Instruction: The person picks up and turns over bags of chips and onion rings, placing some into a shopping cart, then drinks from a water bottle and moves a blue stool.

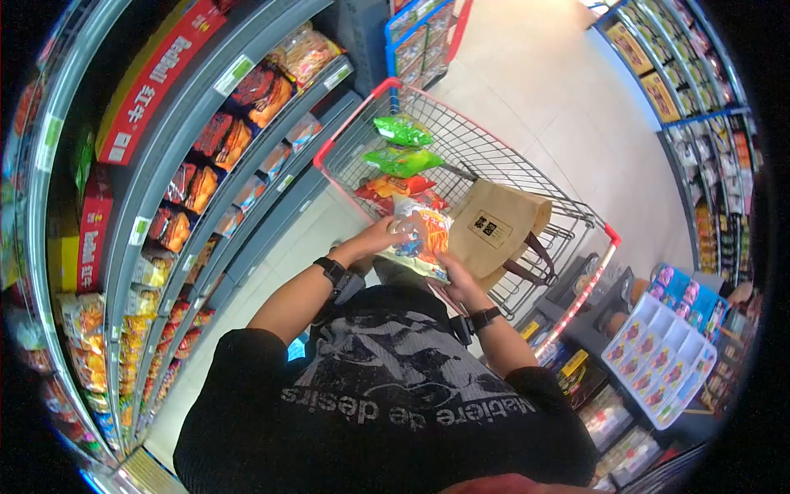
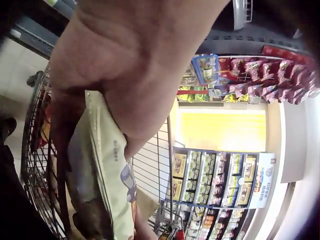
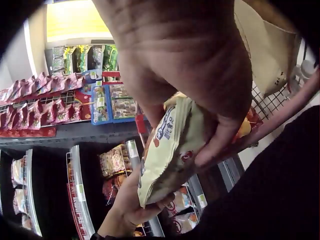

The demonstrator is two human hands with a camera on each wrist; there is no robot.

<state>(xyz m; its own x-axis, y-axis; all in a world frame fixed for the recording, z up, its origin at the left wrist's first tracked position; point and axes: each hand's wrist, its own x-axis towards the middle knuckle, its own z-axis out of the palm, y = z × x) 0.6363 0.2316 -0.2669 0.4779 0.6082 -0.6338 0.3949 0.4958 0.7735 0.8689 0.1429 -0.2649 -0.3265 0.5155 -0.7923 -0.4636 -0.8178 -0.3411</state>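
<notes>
Between my two hands is a snack bag (image 1: 426,234), white and pale yellow with an orange picture on its front. My left hand (image 1: 377,240) holds one side of it, and my right hand (image 1: 462,281) grips the opposite lower corner. The right wrist view shows the bag's pale sealed edge (image 3: 165,150) with the right thumb and fingers on either side. In the left wrist view, the left hand (image 2: 120,70) wraps over the bag's end. Below, the wire shopping cart (image 1: 502,156) carries green bags (image 1: 401,160), red bags (image 1: 387,188) and a brown paper bag (image 1: 504,226).
Shelves (image 1: 247,165) of packaged food run along the left side. A display tray (image 1: 658,354) stands at the right, beyond the cart's red handle (image 1: 580,292). More stocked racks (image 1: 699,148) line the far right across the tiled floor (image 1: 527,74).
</notes>
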